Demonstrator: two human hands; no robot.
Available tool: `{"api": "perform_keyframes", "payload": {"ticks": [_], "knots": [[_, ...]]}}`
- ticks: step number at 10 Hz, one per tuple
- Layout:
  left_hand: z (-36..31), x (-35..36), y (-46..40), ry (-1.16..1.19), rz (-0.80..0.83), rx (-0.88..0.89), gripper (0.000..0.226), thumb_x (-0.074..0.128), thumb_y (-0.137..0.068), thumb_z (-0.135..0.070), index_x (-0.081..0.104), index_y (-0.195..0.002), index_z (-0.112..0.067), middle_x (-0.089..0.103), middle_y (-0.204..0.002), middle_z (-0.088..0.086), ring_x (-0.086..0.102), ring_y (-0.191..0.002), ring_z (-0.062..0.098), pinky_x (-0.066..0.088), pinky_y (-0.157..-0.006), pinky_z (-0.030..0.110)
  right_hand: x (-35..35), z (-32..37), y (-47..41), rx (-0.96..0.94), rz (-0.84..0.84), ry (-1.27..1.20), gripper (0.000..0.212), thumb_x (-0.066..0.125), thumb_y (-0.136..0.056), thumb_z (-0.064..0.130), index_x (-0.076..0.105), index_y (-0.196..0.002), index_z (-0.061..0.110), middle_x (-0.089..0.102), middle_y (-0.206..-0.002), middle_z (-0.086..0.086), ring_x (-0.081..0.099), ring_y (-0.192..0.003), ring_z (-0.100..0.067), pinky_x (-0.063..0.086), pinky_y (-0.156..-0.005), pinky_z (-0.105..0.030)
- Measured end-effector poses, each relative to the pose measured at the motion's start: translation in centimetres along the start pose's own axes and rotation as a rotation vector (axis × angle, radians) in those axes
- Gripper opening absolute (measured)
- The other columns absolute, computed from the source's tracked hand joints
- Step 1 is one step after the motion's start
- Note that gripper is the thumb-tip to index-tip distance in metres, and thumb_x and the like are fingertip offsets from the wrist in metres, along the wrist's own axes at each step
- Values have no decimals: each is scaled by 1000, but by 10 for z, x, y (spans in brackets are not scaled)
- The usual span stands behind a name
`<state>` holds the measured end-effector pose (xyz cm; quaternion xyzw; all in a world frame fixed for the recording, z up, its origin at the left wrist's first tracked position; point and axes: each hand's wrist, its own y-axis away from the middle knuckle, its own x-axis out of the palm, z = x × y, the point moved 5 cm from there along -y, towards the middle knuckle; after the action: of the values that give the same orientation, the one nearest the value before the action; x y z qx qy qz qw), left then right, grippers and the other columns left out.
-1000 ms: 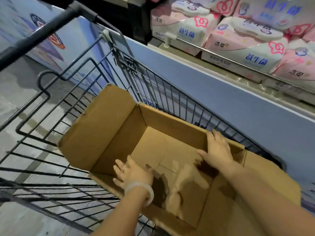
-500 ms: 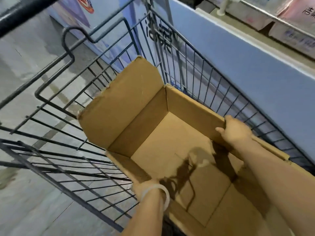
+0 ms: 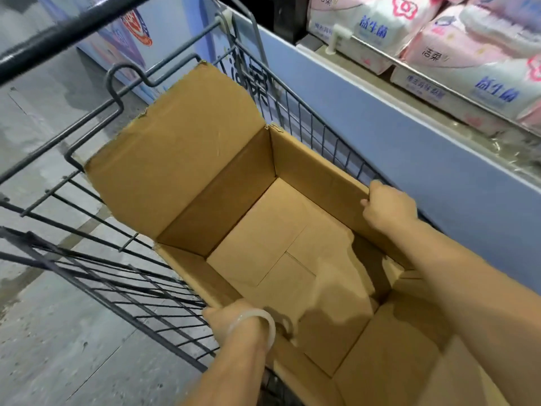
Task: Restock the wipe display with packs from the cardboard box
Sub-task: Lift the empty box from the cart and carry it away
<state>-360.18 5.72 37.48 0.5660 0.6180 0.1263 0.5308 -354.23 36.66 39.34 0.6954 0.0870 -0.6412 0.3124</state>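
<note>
Already the cardboard box (image 3: 263,230) sits bare inside the wire cart (image 3: 96,259), its long axis running from the person toward the far upright flap, with the left hand (image 3: 234,317) gripping the near-left rim and the right hand (image 3: 389,206) gripping the right wall, fingers of both curled over the cardboard edge and equally placed for a lift. No packs show in the box; the wipe packs (image 3: 468,63) are stacked on the display shelf (image 3: 439,118) up and right, just beyond the blue ledge. Probably the box comes out next, and the cart's sides leave little room around it, over grey floor (image 3: 58,361)
</note>
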Motion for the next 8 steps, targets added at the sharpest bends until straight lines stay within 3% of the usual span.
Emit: {"api": "perform_keyframes", "payload": {"ticks": [1,2,3,4,5,6,8], "knots": [[-4,-11,14,-47,-22,93,38,48,-92,2,43,-129,7,51,-129,29,52,-115,44,44,-88,46,-27,-14,23,-27,-54,-33,16,40,-98,23,37,-89,11,44,-73,-2,48,-77,-29,32,-58,-34],[-6,-36,39,-17,-123,181,42,46,-90,2,38,-132,-3,55,-126,25,54,-113,42,43,-93,46,-60,-25,49,-74,-122,-56,19,41,-98,26,37,-88,11,37,-67,-1,46,-73,-29,34,-60,-35],[-8,-59,67,-22,-119,289,53,45,-88,-1,33,-139,-9,55,-128,22,53,-115,41,42,-96,45,-102,-29,80,-147,-217,-94,19,42,-98,26,38,-89,10,54,-84,-12,48,-77,-32,34,-63,-35],[-12,-83,105,29,-120,386,43,43,-91,-2,36,-133,-8,53,-128,23,50,-117,41,40,-97,44,-148,-38,113,-170,-354,-76,25,46,-97,26,48,-107,3,58,-112,-24,56,-102,-40,40,-75,-40],[-19,-107,142,92,-94,520,44,42,-93,0,35,-136,-7,50,-133,21,49,-120,39,39,-99,44,-191,-47,150,-179,-443,-73,29,47,-96,28,48,-114,6,58,-115,-24,55,-107,-40,43,-83,-42],[-31,-133,167,111,-67,631,45,42,-90,0,37,-134,-8,52,-129,20,51,-116,40,41,-98,45,-229,-65,190,-172,-514,-106,31,48,-95,29,49,-116,6,58,-114,-24,54,-107,-40,41,-81,-41],[-62,-173,216,-29,24,892,28,48,-86,1,44,-112,-8,50,-99,16,53,-92,34,42,-79,40,-261,-112,294,-50,-605,-159,31,45,-95,28,48,-113,2,58,-112,-24,55,-104,-40,39,-75,-39]]}}
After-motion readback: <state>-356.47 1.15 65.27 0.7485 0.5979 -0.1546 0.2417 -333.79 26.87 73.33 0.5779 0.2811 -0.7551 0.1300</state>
